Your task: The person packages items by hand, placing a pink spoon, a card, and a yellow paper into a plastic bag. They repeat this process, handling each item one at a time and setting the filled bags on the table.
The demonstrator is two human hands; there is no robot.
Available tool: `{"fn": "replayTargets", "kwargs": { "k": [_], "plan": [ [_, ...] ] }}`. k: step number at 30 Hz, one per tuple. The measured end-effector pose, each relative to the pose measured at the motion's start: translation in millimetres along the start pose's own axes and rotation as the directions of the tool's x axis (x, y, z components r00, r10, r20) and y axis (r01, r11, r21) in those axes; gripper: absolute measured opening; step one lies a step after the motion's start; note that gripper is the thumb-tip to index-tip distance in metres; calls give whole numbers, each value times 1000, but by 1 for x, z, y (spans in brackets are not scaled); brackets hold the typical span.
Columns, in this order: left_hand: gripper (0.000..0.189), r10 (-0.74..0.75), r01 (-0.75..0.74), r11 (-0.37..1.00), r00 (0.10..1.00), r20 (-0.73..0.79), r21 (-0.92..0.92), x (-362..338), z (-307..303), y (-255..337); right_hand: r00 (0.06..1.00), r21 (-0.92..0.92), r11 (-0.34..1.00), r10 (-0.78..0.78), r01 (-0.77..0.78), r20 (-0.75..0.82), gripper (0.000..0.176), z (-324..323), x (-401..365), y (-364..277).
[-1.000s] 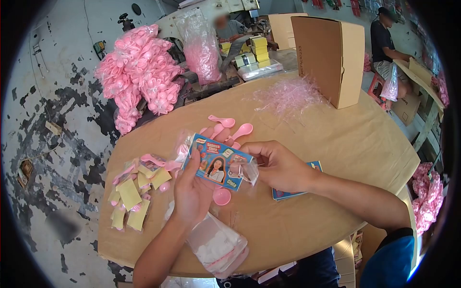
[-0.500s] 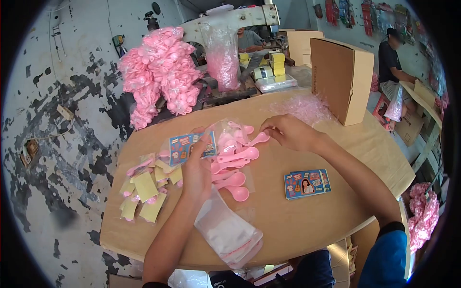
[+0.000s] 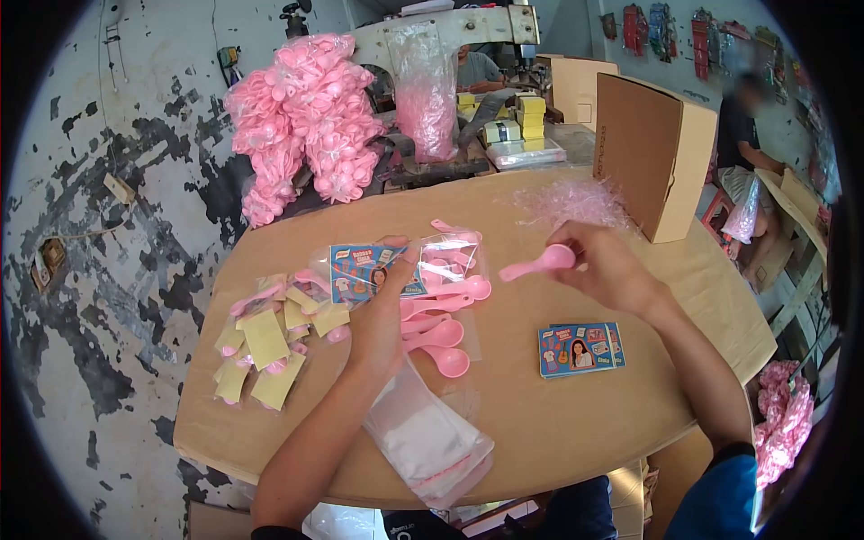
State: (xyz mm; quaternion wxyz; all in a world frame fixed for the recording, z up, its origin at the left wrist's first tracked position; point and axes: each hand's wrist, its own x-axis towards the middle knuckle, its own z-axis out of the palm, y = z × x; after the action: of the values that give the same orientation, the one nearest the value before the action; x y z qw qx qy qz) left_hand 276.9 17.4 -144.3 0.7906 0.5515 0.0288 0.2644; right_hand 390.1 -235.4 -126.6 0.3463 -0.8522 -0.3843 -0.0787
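Plainly, the right hand (image 3: 605,267) pinches a pink spoon (image 3: 557,258), the left hand (image 3: 385,310) a seemingly bagged card (image 3: 353,273).

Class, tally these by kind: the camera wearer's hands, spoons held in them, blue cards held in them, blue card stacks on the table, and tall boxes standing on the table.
Hands: 2 (left hand, right hand)
Held spoon: 1
Held blue card: 1
Blue card stack: 1
Tall box: 1
Total: 6

Bright light, fisheye curve, black corners
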Motion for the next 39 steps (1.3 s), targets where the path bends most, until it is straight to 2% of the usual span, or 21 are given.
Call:
{"fn": "replayTargets", "kwargs": {
  "k": [4,7,10,13,16,19,22,25,27,31,34,37,39],
  "plan": [
    [39,-27,25,999,998,48,45,-2,4,-3,996,204,978,-17,34,-82,19,-11,1,0],
    [37,-43,43,999,994,101,-1,1,1,-9,982,525,840,-45,137,-186,22,7,7,14],
    [35,-28,32,999,991,133,-33,4,-3,-16,993,564,821,-39,94,-108,23,11,4,12],
    [33,-28,33,999,990,138,-37,5,-4,-14,979,581,805,6,115,-203,23,14,4,9],
    [33,-33,36,999,989,146,-21,5,-7,-17,963,540,841,122,29,-241,23,3,1,-2],
    [34,-30,33,999,984,173,-12,1,-1,-14,988,429,902,112,-57,-102,31,1,-2,5],
    [33,-52,55,998,980,192,-10,-5,4,-9,983,555,812,137,-180,120,34,5,-10,-6],
    [32,-85,91,996,974,209,-15,-7,4,-7,908,332,885,194,-325,371,46,-5,-12,-15],
    [33,-94,98,995,970,223,-7,-7,4,-6,947,230,952,130,-202,293,48,-1,-13,-15],
    [35,-87,86,996,967,238,14,-9,9,-2,976,235,966,-149,110,159,48,10,-12,8],
    [37,-110,112,994,971,212,1,-12,12,1,983,255,966,-89,45,162,40,9,-8,11],
    [38,-114,118,993,971,211,-5,-12,12,-1,917,260,918,200,-298,346,31,-22,-12,-32],
    [39,-90,93,996,971,222,-5,-10,10,-3,979,405,914,-59,-26,195,31,1,-5,0]
  ]
}}
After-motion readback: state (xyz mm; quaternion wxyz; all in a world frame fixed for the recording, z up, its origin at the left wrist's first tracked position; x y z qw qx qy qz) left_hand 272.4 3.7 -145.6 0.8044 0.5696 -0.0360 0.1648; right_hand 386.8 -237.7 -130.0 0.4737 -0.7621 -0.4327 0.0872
